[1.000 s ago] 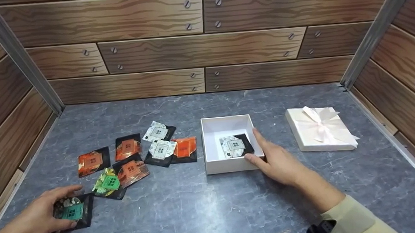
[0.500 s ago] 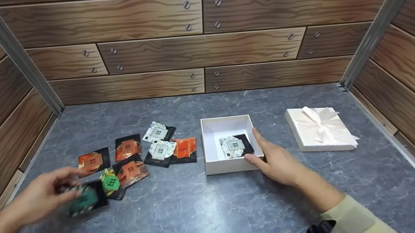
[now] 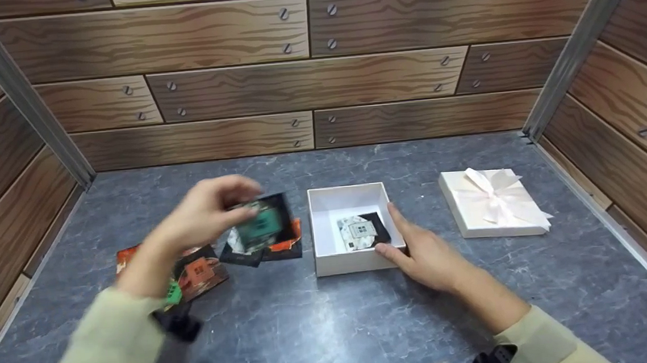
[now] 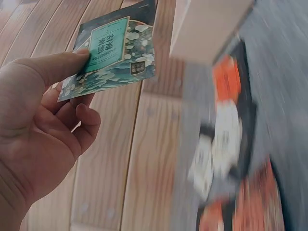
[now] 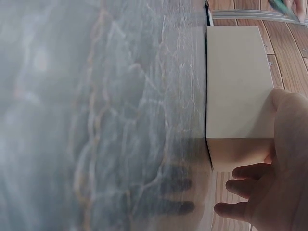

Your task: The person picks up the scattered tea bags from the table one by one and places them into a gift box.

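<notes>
Left hand (image 3: 206, 209) pinches green packet (image 3: 264, 224) by one edge, aloft, nine o'clock of box (image 3: 352, 264). Right hand (image 3: 428, 254) grips box corner, four o'clock. Risk: low carry may clip box; one-edge pinch could let packet twist.

The left hand (image 3: 206, 215), near the left edge of the surface (image 3: 289, 343) a second ago, is now carrying the teal-labelled packet (image 3: 264, 222) away from that edge and toward the back one, lifting it, as far as the blur lets one judge, above the white packet (image 3: 235, 243) and bright orange packet (image 3: 289, 244). The left sleeve (image 3: 106, 333) is coming into view, the forearm partly hiding the green packet (image 3: 173, 293).
</notes>
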`<state>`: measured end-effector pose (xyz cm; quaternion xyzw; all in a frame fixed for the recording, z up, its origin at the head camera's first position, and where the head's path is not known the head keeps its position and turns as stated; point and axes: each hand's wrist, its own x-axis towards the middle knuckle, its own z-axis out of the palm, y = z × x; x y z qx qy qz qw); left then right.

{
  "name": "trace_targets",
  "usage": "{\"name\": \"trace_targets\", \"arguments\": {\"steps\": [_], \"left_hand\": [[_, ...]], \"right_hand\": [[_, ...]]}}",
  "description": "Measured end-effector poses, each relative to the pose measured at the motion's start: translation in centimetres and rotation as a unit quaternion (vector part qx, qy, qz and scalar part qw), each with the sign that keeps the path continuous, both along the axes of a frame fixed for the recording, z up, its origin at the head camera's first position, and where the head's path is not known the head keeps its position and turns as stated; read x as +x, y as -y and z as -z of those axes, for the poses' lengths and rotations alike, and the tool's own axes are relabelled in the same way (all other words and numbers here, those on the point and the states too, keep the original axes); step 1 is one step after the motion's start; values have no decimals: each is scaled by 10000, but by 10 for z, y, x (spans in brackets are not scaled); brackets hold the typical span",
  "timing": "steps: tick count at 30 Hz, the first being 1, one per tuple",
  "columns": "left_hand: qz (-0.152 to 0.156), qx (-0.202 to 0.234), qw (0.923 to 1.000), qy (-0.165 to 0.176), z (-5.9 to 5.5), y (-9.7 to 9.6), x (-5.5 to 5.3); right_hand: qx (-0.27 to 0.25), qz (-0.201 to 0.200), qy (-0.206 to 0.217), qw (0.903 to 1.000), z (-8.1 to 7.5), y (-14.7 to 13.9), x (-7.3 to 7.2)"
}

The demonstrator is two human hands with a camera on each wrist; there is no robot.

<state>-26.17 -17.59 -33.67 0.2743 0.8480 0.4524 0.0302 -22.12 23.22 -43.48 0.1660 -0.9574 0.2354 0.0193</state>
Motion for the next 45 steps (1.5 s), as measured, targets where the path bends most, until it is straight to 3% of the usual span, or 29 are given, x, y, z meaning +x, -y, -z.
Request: {"name": "trace_targets", "arguments": {"steps": [5, 10, 15, 23, 30, 35, 40, 45], "left_hand": [[269, 247, 9987, 351, 3, -54, -27], [474, 316, 9969, 545, 10, -96, -44], [611, 208, 9962, 577, 19, -128, -54], [675, -189, 9968, 376, 36, -160, -60], [760, -443, 9956, 312, 46, -176, -60], [717, -567, 9957, 139, 52, -174, -60], [488, -309, 9981, -236, 48, -166, -56], [255, 73, 9992, -308, 38, -144, -46]], "right_hand": [[-5, 4, 26, 10000, 1, 2, 0], [-1, 69, 159, 9999, 1, 2, 1], [-52, 88, 119, 9999, 0, -1, 1], [-58, 123, 117, 9998, 0, 0, 1], [-78, 135, 114, 9998, 0, 0, 1], [-86, 44, 49, 9999, 1, 2, 2], [-70, 17, 26, 10000, 0, 1, 2], [-111, 38, 84, 9999, -1, -2, 2]]}}
